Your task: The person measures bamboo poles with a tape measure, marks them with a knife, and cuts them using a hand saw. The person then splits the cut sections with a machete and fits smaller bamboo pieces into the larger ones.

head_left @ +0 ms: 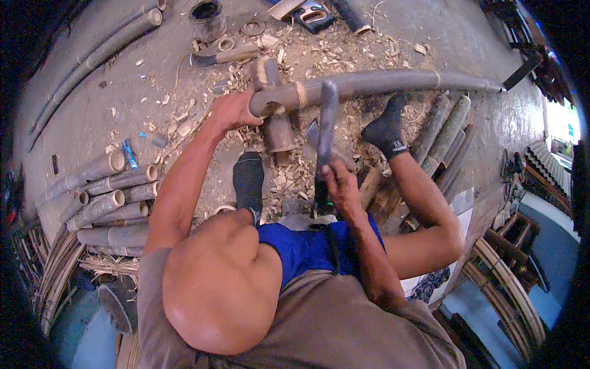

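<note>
A long bamboo pole [369,81] lies crosswise in front of me, with a hole cut near its left end. That end rests over a short, thick bamboo section [279,134]. My left hand [236,111] is closed on the pole's left end beside the hole. My right hand [343,189] is wrapped around a long grey bar-like tool [328,120] with a rounded end, raised near the pole. Whether it is a blade or a club I cannot tell. Beside it shows a pointed metal blade [313,133], partly hidden.
Wood chips [289,175] cover the floor around my socked feet. A curved knife [227,56], a metal can [208,21] and a handsaw [313,17] lie beyond the pole. Cut bamboo pieces [117,184] are stacked left; more bamboo lengths [445,126] lie right.
</note>
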`<state>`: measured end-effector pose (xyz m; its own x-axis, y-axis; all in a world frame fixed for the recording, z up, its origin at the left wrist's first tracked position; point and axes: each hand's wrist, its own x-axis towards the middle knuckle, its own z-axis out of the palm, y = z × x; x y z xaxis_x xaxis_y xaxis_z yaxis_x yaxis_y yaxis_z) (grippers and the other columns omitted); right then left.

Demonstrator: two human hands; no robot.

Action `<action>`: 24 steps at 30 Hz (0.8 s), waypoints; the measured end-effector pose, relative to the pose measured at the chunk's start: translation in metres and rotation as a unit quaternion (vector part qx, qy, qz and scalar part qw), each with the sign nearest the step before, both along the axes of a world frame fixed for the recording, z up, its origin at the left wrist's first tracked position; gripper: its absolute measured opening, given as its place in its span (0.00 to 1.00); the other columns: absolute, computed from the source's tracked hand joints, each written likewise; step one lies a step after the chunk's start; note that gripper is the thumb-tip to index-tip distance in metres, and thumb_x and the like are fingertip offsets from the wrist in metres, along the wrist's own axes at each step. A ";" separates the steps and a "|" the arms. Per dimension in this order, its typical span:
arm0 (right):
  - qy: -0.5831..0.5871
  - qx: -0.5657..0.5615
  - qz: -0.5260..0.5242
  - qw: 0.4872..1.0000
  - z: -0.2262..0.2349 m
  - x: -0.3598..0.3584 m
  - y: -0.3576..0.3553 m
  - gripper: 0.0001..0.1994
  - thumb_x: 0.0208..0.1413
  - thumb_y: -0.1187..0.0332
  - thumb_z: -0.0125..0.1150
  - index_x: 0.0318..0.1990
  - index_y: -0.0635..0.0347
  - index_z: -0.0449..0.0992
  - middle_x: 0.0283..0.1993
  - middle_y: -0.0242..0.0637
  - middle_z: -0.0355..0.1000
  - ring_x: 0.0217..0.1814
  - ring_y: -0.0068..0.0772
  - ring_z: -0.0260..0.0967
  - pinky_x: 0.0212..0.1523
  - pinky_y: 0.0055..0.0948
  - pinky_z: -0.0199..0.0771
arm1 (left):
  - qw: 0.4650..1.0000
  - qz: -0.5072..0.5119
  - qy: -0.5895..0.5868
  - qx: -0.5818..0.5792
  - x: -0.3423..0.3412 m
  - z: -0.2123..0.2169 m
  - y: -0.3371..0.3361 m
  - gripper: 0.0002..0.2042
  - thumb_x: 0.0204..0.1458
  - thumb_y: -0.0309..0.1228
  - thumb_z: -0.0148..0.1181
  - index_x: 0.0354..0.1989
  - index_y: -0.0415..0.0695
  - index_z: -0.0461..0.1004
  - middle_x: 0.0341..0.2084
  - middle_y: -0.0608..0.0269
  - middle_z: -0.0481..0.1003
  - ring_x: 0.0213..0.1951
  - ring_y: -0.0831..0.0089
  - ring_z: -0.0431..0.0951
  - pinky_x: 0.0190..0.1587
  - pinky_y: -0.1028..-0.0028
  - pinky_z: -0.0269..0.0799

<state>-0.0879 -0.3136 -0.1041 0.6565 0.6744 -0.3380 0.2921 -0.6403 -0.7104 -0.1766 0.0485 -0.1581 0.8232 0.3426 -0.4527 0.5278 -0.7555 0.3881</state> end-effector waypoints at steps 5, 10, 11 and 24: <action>0.072 0.059 -0.237 0.967 0.009 0.005 0.023 0.14 0.67 0.61 0.53 0.46 0.65 0.75 0.40 0.46 0.75 0.43 0.37 0.71 0.48 0.36 0.70 | 1.000 -0.007 0.000 -0.001 0.007 0.001 0.001 0.48 0.33 0.60 0.73 0.66 0.54 0.65 0.47 0.50 0.80 0.48 0.47 0.80 0.50 0.49 0.75; 0.023 0.067 -0.073 0.995 0.030 0.001 0.036 0.15 0.66 0.61 0.55 0.49 0.63 0.77 0.41 0.52 0.77 0.42 0.46 0.74 0.46 0.38 0.72 | 1.000 0.009 0.005 -0.004 0.006 0.009 -0.001 0.48 0.37 0.69 0.66 0.65 0.53 0.66 0.47 0.45 0.80 0.49 0.45 0.80 0.52 0.49 0.74; 0.015 0.051 -0.036 0.998 0.024 -0.001 0.032 0.15 0.65 0.61 0.55 0.50 0.63 0.78 0.42 0.53 0.77 0.42 0.48 0.75 0.46 0.39 0.72 | 1.000 0.014 0.005 -0.003 0.008 0.012 -0.002 0.48 0.38 0.71 0.65 0.65 0.53 0.66 0.47 0.44 0.80 0.49 0.45 0.80 0.52 0.49 0.74; 0.022 0.015 0.059 0.998 0.007 -0.028 0.040 0.27 0.70 0.65 0.47 0.75 0.41 0.55 0.22 0.53 0.61 0.20 0.42 0.61 0.28 0.39 0.68 | 0.997 0.057 -0.029 -0.034 0.005 0.003 0.001 0.40 0.41 0.66 0.65 0.58 0.52 0.74 0.45 0.47 0.81 0.49 0.48 0.80 0.52 0.55 0.74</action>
